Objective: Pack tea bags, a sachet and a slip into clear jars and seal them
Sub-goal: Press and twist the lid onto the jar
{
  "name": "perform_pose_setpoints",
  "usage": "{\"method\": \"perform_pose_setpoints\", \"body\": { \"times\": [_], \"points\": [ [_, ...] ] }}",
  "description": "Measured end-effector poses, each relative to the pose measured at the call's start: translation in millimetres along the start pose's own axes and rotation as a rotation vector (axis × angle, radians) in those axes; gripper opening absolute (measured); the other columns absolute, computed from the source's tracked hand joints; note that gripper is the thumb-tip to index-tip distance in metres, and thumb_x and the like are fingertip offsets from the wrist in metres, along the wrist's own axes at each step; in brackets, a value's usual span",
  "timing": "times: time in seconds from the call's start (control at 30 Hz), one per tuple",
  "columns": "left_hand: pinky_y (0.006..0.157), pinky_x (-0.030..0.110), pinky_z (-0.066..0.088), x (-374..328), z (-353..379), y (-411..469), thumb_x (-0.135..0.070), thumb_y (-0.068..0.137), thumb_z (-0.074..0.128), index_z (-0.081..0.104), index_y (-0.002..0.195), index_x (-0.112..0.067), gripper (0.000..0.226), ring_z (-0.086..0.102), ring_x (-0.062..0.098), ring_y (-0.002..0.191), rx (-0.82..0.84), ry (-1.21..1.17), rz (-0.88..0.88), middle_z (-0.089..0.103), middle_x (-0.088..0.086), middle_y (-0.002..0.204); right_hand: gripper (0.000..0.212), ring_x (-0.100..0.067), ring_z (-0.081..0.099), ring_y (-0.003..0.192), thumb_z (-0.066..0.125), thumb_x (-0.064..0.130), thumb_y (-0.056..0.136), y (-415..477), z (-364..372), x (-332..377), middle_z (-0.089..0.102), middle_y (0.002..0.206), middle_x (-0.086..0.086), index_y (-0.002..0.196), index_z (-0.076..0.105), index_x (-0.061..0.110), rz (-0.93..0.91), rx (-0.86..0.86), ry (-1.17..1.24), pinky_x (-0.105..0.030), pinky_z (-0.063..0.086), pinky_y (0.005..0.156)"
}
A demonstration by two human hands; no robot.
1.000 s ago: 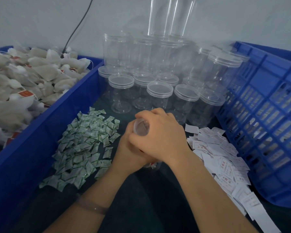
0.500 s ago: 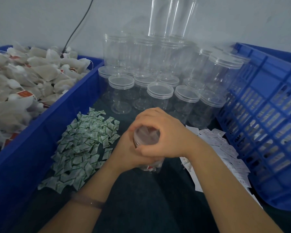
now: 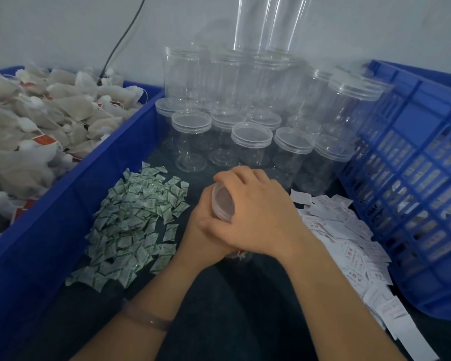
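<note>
I hold one clear jar (image 3: 238,256) in both hands over the dark table (image 3: 232,308). My right hand (image 3: 261,214) sits on top of it, its fingers (image 3: 235,175) curled round the rim of the lid (image 3: 221,204), thumb on the near side. My left hand (image 3: 203,230) wraps the jar's body from the left, beneath the right hand. Its fingertips are hidden, so I cannot tell how tightly they close. The jar leans a little, its lid facing up and to the left. Something red shows through its wall near the bottom.

Left of the jar lies a loose heap of green-and-white sachets (image 3: 133,222). Further left of it is a blue bin (image 3: 63,230) full of pale tea bags (image 3: 37,126) with red tags. Right of the jar lies a drift of white slips (image 3: 349,243) printed in red, and beyond them a blue crate (image 3: 414,178) with slotted walls. Behind the jar stand the empty jars (image 3: 250,142), lidded and stacked in tiers against the wall. A dark cable (image 3: 123,40) runs up the wall behind and left of the jar. A thin bracelet (image 3: 149,319) circles my left wrist, nearer me than the jar.
</note>
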State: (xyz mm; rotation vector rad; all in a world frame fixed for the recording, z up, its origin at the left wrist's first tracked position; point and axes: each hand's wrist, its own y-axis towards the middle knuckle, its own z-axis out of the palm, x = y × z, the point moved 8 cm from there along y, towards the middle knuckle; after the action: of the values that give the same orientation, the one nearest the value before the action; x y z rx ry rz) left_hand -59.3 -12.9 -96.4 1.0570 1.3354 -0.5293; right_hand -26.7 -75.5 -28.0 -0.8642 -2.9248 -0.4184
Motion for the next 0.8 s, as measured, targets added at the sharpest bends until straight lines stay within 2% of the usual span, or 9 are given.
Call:
{"method": "perform_pose_setpoints", "body": {
  "times": [0.07, 0.13, 0.27, 0.37, 0.47, 0.57, 0.63, 0.7, 0.8],
  "points": [
    [0.09, 0.026, 0.052, 4.2, -0.1, 1.1, -0.033, 0.047, 0.084, 0.044, 0.128, -0.021, 0.091, 0.061, 0.007, 0.111, 0.035, -0.038, -0.015, 0.061, -0.005, 0.121, 0.077, -0.014, 0.036, 0.128, 0.056, 0.068, 0.075, -0.5, 0.2, -6.5, 0.04, 0.141, 0.011, 0.14, 0.039, 0.032, -0.058, 0.13, 0.076, -0.031, 0.031, 0.1],
    [0.09, 0.028, 0.053, 4.6, -0.4, 1.5, -0.029, 0.041, 0.087, 0.045, 0.126, -0.024, 0.095, 0.061, 0.01, 0.112, 0.045, -0.034, -0.011, 0.061, -0.002, 0.123, 0.076, -0.008, 0.036, 0.125, 0.061, 0.066, 0.075, -0.2, -1.7, -10.4, 0.04, 0.139, 0.016, 0.14, 0.04, 0.034, -0.074, 0.157, 0.155, -0.025, 0.031, 0.096],
    [0.083, 0.022, 0.052, 1.2, -1.8, -1.8, -0.033, 0.047, 0.084, 0.049, 0.124, -0.023, 0.085, 0.064, 0.005, 0.105, -0.022, -0.051, -0.009, 0.065, -0.008, 0.115, 0.066, -0.006, 0.042, 0.117, 0.065, 0.059, 0.073, -4.1, -5.6, -10.0, 0.048, 0.13, 0.02, 0.133, 0.05, 0.037, 0.008, -0.079, 0.164, -0.022, 0.032, 0.084],
    [0.077, 0.011, 0.049, -2.5, -2.2, -3.5, -0.041, 0.052, 0.079, 0.05, 0.115, -0.036, 0.07, 0.063, -0.004, 0.1, -0.068, -0.015, 0.003, 0.063, -0.022, 0.111, 0.062, -0.008, 0.044, 0.118, 0.065, 0.057, 0.073, -6.0, -3.8, -10.0, 0.05, 0.129, 0.018, 0.13, 0.054, 0.037, 0.073, -0.148, 0.17, -0.022, 0.032, 0.083],
    [0.075, 0.007, 0.047, -1.0, -2.4, -0.9, -0.039, 0.051, 0.082, 0.048, 0.113, -0.042, 0.071, 0.062, -0.007, 0.1, -0.062, 0.022, 0.003, 0.062, -0.025, 0.111, 0.064, -0.011, 0.044, 0.118, 0.059, 0.064, 0.073, -5.0, -4.3, -8.5, 0.05, 0.13, 0.015, 0.131, 0.052, 0.036, 0.074, -0.136, 0.14, -0.023, 0.034, 0.084],
    [0.075, 0.006, 0.047, 9.1, -3.2, 2.6, -0.02, 0.045, 0.094, 0.044, 0.114, -0.044, 0.088, 0.06, -0.007, 0.103, -0.024, 0.06, -0.018, 0.059, -0.028, 0.113, 0.071, -0.013, 0.042, 0.117, 0.055, 0.072, 0.07, 0.9, -3.0, -8.1, 0.049, 0.128, 0.014, 0.13, 0.05, 0.035, 0.029, -0.003, 0.143, -0.03, 0.038, 0.093],
    [0.078, 0.009, 0.048, 12.9, -3.4, 3.8, -0.012, 0.044, 0.095, 0.045, 0.119, -0.041, 0.094, 0.06, -0.006, 0.104, -0.011, 0.07, -0.018, 0.06, -0.024, 0.114, 0.068, -0.013, 0.042, 0.117, 0.06, 0.068, 0.072, 4.9, -3.3, -8.0, 0.05, 0.126, 0.012, 0.129, 0.049, 0.032, 0.003, 0.043, 0.126, -0.03, 0.035, 0.097],
    [0.079, 0.01, 0.048, 12.4, -4.0, 3.2, -0.019, 0.043, 0.094, 0.046, 0.121, -0.039, 0.094, 0.061, -0.004, 0.105, -0.016, 0.079, -0.024, 0.062, -0.019, 0.115, 0.061, -0.013, 0.045, 0.116, 0.062, 0.061, 0.075, 5.2, -4.0, -6.7, 0.052, 0.124, 0.011, 0.126, 0.051, 0.03, 0.007, -0.004, 0.1, -0.027, 0.033, 0.092],
    [0.073, 0.007, 0.047, 5.4, -3.8, 2.1, -0.04, 0.044, 0.082, 0.049, 0.111, -0.044, 0.075, 0.062, -0.007, 0.098, -0.049, 0.062, -0.027, 0.063, -0.021, 0.108, 0.059, -0.013, 0.049, 0.111, 0.062, 0.059, 0.074, -1.5, -4.2, -7.5, 0.053, 0.125, 0.012, 0.126, 0.054, 0.032, 0.081, -0.104, 0.145, -0.024, 0.033, 0.084]
  ]
}}
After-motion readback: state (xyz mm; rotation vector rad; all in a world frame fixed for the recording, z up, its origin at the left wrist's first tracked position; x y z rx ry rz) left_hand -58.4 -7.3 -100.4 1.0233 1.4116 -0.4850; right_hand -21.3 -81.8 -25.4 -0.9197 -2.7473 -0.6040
